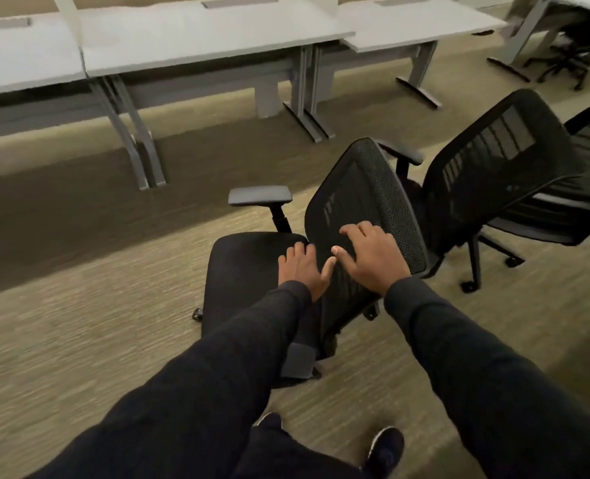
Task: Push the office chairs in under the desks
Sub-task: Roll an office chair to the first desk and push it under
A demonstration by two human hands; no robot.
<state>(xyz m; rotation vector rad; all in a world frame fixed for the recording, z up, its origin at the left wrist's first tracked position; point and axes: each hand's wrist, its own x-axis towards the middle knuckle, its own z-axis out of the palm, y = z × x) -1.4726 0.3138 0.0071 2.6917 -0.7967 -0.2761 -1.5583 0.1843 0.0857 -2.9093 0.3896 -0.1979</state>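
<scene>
Chair (252, 271): near centre, on carpet, well short of the desks (197, 46) at far left; seat faces left, backrest right. Left hand (302, 267): fingers spread flat at the backrest's left edge. Right hand (373, 257): fingers spread flat on the mesh back. Desk opening lies far-left of both hands; chair likely needs turning, left hand nearer. Second chair (487, 174): right, touching or just beside.

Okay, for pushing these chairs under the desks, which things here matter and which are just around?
Part of the job:
- near mesh-back chair, both hands on its backrest: left hand, right hand
- second mesh chair beside it, also out on the carpet
- row of white desks ahead

Just around:
- chair already under the far-right desk
- carpet
</scene>
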